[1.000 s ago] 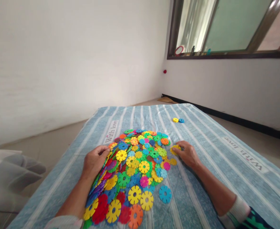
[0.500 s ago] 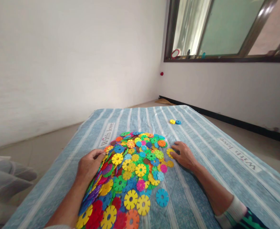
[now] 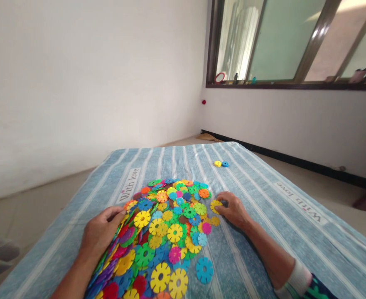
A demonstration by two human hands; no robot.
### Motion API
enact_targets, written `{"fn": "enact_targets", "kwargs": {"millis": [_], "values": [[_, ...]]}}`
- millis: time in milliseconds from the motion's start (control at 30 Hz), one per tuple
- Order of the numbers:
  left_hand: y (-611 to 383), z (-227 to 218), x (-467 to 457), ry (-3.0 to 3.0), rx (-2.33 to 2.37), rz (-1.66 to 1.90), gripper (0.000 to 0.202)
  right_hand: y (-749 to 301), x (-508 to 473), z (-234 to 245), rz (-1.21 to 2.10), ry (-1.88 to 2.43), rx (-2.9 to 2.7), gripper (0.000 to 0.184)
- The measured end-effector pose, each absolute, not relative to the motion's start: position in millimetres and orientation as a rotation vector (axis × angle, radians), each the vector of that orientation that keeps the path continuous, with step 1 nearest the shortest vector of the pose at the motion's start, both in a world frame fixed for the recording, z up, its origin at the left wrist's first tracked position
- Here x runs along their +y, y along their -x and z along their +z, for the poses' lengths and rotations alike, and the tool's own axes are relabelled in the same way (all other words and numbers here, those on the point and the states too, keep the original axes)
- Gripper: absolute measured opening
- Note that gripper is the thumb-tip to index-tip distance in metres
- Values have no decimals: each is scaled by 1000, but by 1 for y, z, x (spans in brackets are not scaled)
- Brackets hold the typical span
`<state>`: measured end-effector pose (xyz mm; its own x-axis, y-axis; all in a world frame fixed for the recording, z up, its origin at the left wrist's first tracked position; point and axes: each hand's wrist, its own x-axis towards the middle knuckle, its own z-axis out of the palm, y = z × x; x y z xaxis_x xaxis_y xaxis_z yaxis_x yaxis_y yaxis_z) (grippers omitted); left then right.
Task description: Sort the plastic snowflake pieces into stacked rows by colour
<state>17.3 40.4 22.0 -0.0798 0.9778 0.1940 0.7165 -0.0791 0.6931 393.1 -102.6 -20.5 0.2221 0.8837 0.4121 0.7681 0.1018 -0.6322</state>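
Observation:
A large heap of colourful plastic snowflake discs [image 3: 174,233], notched round the rim with a hole in the middle, covers the near middle of the cloth. My left hand [image 3: 100,230] rests against the heap's left side, thumb and fingers closed together by the edge discs; whatever is between the fingertips is hidden. At the right side of the heap, my right hand [image 3: 234,211] has thumb and fingers closed on the edge of a yellow snowflake disc [image 3: 214,205]. Another yellow disc [image 3: 215,221] lies just below that hand. A loose blue disc [image 3: 204,270] lies nearer to me.
A blue striped cloth [image 3: 257,232] covers the table. Farther back on it lie a joined-looking yellow disc [image 3: 217,164] and blue disc [image 3: 225,164], side by side. Beyond are white walls and a window sill [image 3: 264,86] with small items.
The view has shifted slightly, so the table appears lower and farther left. My right fingers have closed in round the yellow disc's edge. My left hand stays at the heap's left side.

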Motion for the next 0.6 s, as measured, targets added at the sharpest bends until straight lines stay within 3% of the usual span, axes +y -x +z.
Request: {"fn": "enact_targets", "kwargs": {"millis": [600], "values": [[-20,28,40,-1808,1855,932,31,-397,-110,-4,417,1584,-1516,18]]}}
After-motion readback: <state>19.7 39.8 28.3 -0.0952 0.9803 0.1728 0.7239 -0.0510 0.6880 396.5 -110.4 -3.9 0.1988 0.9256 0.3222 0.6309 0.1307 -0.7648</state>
